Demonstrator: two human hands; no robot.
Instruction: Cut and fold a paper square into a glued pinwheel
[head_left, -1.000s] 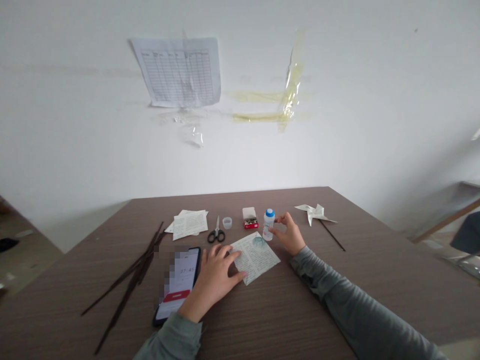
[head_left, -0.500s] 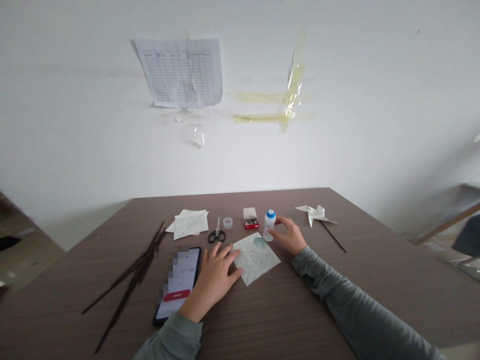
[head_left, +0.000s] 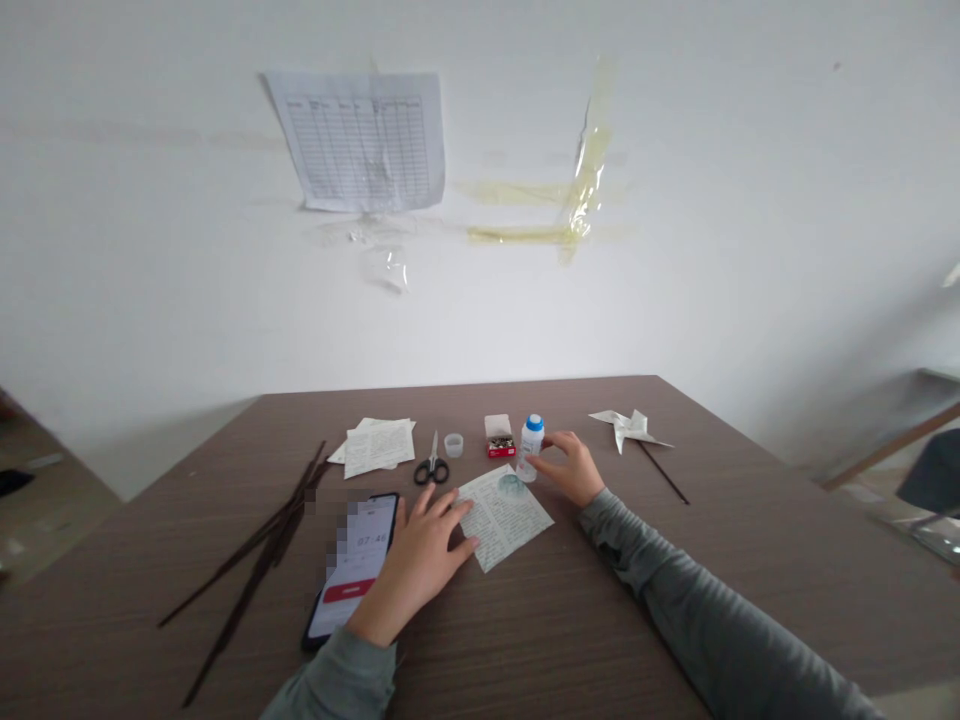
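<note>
Left hand (head_left: 420, 560) lies flat and open on the table (head_left: 570, 620), fingers spread, fingertips pressing the near-left edge of a printed paper square (head_left: 504, 515). Nothing is gripped in it. Right hand (head_left: 571, 467) has its fingers around a small white bottle with a blue cap (head_left: 529, 446), which stands upright at the far corner of the square, cap on. Whether the bottle rests on the table or is slightly lifted cannot be told.

Progress, judged from the layout: a finished paper pinwheel (head_left: 628, 427) on a dark stick lies well to the right, so one unit appears complete. The square under the left hand is flat, unfolded and shows no cuts; a faint bluish round mark sits near its far corner, beside the bottle. More printed sheets (head_left: 377, 445) lie stacked at the far left. Loose dark sticks (head_left: 255, 560) lie in a bundle at left, unused. Cutting, folding and mounting of the present square look still to be done.

Other items: black-handled scissors (head_left: 432, 464), closed, just beyond the square; a small clear cup (head_left: 453, 445) beside them; an open red box of pins (head_left: 499, 438) next to the bottle; a phone (head_left: 352, 570) with lit screen, partly under the left wrist.

Surface: brown wood-grain laminate. Room: white wall behind, with a taped tabulated sheet (head_left: 360, 140) and yellowed tape remnants (head_left: 570, 200).
</note>
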